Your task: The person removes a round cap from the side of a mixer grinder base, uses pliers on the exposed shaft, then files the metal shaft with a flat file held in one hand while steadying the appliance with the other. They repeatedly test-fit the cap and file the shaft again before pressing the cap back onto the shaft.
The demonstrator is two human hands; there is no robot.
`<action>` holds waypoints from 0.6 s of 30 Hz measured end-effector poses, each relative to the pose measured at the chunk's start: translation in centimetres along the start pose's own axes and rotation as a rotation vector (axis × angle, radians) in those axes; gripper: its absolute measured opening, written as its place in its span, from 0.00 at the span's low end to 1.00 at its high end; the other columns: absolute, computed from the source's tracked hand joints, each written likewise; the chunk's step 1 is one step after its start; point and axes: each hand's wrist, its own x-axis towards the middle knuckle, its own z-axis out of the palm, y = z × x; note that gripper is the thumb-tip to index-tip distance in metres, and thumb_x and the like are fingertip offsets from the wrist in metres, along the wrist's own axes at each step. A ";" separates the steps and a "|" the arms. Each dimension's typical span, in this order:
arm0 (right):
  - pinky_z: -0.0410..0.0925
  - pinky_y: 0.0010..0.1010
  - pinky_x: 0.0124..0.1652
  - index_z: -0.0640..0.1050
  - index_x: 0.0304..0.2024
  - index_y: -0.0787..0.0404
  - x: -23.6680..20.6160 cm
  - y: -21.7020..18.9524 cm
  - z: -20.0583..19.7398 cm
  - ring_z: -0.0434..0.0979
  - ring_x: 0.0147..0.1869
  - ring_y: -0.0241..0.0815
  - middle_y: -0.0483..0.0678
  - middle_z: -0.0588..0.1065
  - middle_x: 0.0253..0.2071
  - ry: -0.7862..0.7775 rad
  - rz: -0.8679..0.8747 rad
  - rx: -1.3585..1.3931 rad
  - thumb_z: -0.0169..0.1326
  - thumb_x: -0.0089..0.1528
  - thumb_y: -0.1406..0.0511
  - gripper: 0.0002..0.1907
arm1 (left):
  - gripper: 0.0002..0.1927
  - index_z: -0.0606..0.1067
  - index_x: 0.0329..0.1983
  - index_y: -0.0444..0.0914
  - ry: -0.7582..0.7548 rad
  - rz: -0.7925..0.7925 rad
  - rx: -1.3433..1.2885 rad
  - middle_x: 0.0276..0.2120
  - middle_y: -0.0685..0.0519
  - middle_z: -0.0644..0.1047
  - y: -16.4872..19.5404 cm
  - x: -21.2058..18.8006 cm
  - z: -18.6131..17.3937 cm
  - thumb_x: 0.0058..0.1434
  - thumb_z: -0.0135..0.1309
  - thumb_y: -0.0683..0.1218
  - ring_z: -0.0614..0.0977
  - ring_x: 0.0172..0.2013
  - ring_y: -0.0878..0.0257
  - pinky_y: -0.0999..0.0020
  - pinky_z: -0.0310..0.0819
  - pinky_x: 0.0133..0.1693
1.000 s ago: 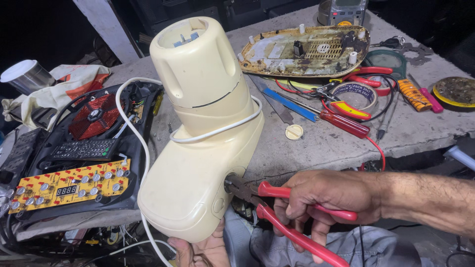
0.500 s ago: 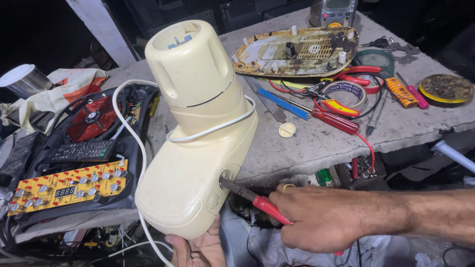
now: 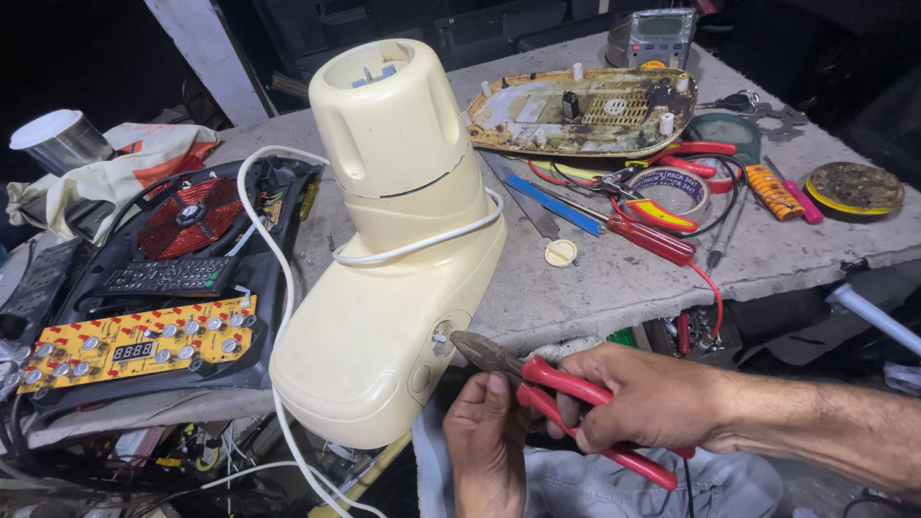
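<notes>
A cream plastic appliance base (image 3: pixel 384 317) leans tilted against the front edge of the grey workbench (image 3: pixel 614 278), with a white cord (image 3: pixel 422 245) looped around its neck. My right hand (image 3: pixel 652 398) is shut on red-handled pliers (image 3: pixel 566 388). The pliers' metal jaws point at a small round fitting (image 3: pixel 443 336) on the base's side and almost touch it. My left hand (image 3: pixel 489 441) is raised below the pliers, with its fingertips against them just behind the jaws. Whether it grips them is unclear.
An opened cooker (image 3: pixel 173 278) with a red coil and a yellow circuit board (image 3: pixel 134 341) lies at left. On the bench are a rusty metal plate (image 3: pixel 585 110), a red screwdriver (image 3: pixel 652 238), a tape roll (image 3: pixel 681 187), a meter (image 3: pixel 662 38) and a cream cap (image 3: pixel 560 252).
My left hand has come out from under the appliance base and risen to the pliers. The right hand has shifted the pliers, whose jaws now sit just outside the fitting.
</notes>
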 end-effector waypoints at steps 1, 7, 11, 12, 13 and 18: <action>0.72 0.21 0.35 0.77 0.40 0.68 -0.3 -0.3 -0.1 0.77 0.37 0.28 0.42 0.78 0.38 -0.026 -0.058 0.023 0.58 0.52 0.75 0.13 | 0.16 0.73 0.44 0.28 -0.013 -0.014 -0.042 0.35 0.45 0.82 0.5 0.2 1.0 0.68 0.59 0.47 0.83 0.34 0.60 0.62 0.80 0.39; 0.75 0.31 0.31 0.73 0.49 0.63 -1.7 -2.7 -0.4 0.83 0.32 0.44 0.54 0.75 0.37 0.138 0.457 0.210 0.49 0.52 0.78 0.21 | 0.15 0.75 0.51 0.30 -0.126 -0.028 -0.099 0.39 0.45 0.82 3.1 0.4 3.7 0.67 0.56 0.45 0.84 0.35 0.59 0.64 0.80 0.39; 0.71 0.25 0.31 0.75 0.45 0.67 -1.5 -4.3 -0.2 0.76 0.31 0.34 0.49 0.74 0.33 -0.101 0.188 0.107 0.55 0.48 0.74 0.20 | 0.15 0.73 0.53 0.32 -0.126 -0.079 -0.239 0.42 0.45 0.82 3.6 0.7 3.6 0.66 0.55 0.45 0.85 0.39 0.57 0.60 0.82 0.44; 0.70 0.23 0.33 0.76 0.46 0.66 -1.5 -4.6 -0.2 0.74 0.33 0.32 0.46 0.73 0.34 -0.138 0.149 0.081 0.55 0.48 0.74 0.21 | 0.15 0.72 0.53 0.32 -0.110 -0.089 -0.256 0.42 0.45 0.82 3.5 0.7 3.5 0.66 0.54 0.45 0.85 0.41 0.57 0.59 0.82 0.45; 0.69 0.22 0.35 0.76 0.47 0.66 -1.6 -4.9 -0.1 0.72 0.35 0.29 0.43 0.73 0.35 -0.175 0.113 0.057 0.56 0.48 0.74 0.22 | 0.15 0.72 0.53 0.32 -0.092 -0.100 -0.275 0.43 0.45 0.82 3.4 0.7 3.5 0.66 0.54 0.45 0.86 0.42 0.57 0.59 0.82 0.46; 0.63 0.24 0.29 0.75 0.42 0.64 -2.6 -5.4 -0.6 0.68 0.32 0.31 0.43 0.70 0.30 -0.132 0.211 -0.211 0.55 0.44 0.74 0.21 | 0.13 0.72 0.52 0.33 -0.129 -0.092 -0.328 0.43 0.44 0.82 2.6 0.6 3.2 0.67 0.54 0.44 0.85 0.43 0.55 0.58 0.82 0.47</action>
